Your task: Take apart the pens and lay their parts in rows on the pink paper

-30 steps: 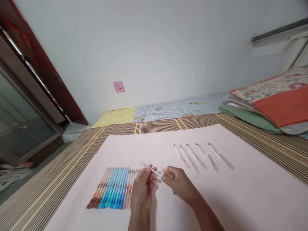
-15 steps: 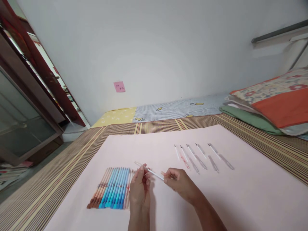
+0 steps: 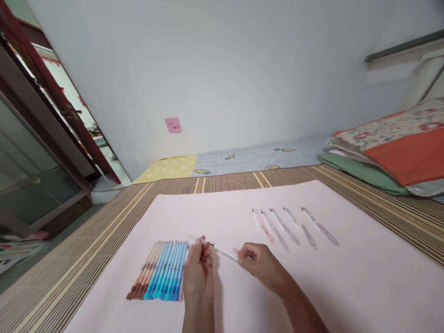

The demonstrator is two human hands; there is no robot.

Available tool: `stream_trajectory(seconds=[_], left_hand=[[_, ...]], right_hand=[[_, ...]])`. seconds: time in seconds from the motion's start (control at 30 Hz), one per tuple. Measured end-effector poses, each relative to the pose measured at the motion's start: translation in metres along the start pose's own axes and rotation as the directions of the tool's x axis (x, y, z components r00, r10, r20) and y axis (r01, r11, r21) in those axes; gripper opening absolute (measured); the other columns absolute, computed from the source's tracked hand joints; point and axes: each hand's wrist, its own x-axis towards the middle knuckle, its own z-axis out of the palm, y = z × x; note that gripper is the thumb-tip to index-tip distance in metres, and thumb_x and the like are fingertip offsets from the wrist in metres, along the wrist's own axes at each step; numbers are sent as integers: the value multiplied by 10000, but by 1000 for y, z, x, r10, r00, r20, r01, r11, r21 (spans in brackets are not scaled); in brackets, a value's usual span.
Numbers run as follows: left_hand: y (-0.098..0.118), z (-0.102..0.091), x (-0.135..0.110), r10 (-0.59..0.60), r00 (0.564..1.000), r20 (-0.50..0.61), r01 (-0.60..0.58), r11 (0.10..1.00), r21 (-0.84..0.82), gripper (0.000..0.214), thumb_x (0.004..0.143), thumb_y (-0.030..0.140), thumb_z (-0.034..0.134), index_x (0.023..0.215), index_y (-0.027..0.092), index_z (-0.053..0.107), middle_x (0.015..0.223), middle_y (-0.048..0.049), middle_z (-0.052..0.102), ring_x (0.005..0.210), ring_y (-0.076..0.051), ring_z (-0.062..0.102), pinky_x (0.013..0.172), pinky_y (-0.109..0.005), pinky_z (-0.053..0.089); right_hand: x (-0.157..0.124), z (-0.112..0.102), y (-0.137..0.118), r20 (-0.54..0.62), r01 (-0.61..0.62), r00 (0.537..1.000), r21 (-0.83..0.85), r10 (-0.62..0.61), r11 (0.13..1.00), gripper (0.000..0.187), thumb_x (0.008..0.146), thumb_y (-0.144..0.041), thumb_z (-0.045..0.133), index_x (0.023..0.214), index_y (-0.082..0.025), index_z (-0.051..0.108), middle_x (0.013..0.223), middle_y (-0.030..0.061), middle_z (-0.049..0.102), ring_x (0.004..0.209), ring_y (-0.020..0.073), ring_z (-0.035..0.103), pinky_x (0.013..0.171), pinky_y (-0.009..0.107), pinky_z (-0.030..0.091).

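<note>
My left hand (image 3: 199,263) is closed around a clear pen cap (image 3: 193,237), whose end sticks out past the fingers. In my right hand (image 3: 257,260) the fingers pinch a white pen refill (image 3: 225,252), its dark tip pointing at my left fingers with a small gap between. A small pale, see-through piece (image 3: 236,250) also shows at the right fingertips; its kind is unclear. Left of my left hand lies a row of pens, brown-orange ones (image 3: 147,270) beside blue ones (image 3: 169,270). Beyond my right hand, several white refills (image 3: 276,218) lie near clear caps (image 3: 292,237).
Pink paper (image 3: 222,210) covers much of a striped mat (image 3: 62,263). Folded bedding (image 3: 405,157) is stacked at the right. A pale wall (image 3: 236,83) with a pink note (image 3: 173,125) rises behind patterned cloth (image 3: 239,162). A door (image 3: 65,106) stands at the left.
My left hand has moved slightly left with the clear cap, away from the refill. The refill's dark tip now shows in the gap. My right hand has hardly moved.
</note>
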Motion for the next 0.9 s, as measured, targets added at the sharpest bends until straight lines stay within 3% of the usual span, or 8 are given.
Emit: stream_trajectory(seconds=[0.3,0.43,0.53,0.63,0.9], left_hand=[[4,5,-3,-14,1000,22,15,999,-33,194,907,13,524,929,59,711,731,-70,685,554,-64,594,468,-122,475],[5,6,-5,12,999,31,-12,999,-30,210,895,10,534,947,74,727,771,-86,714,594,-79,622,508,-136,506],[5,6,-7,32,998,44,-31,999,-17,184,876,22,578,941,83,739,800,-87,725,613,-84,636,532,-144,518],[4,5,-8,69,994,82,-72,997,29,157,865,72,635,975,98,743,831,-85,734,644,-88,651,542,-141,521],[2,8,-10,130,986,102,-140,986,93,160,879,127,648,1016,129,731,1004,-116,752,908,-161,731,850,-237,592]], right_hand=[[-1,0,-2,-19,5,1000,-11,-5,1000,321,766,-405,676,628,-228,447,589,-53,416,1016,281,656,926,319,401],[0,-2,-1,-21,20,1000,-17,-20,1000,357,755,-446,675,618,-229,427,573,-68,363,853,224,643,877,299,414],[0,-3,1,-46,-13,999,-52,11,999,373,742,-484,669,616,-225,432,559,-76,362,617,141,512,715,265,414],[0,-4,4,-71,-22,997,-75,17,997,371,753,-488,658,623,-221,435,545,-77,373,538,102,367,606,249,361],[4,-2,11,-72,-18,997,-78,13,997,291,795,-401,621,653,-212,451,559,-68,395,525,91,321,499,235,225]])
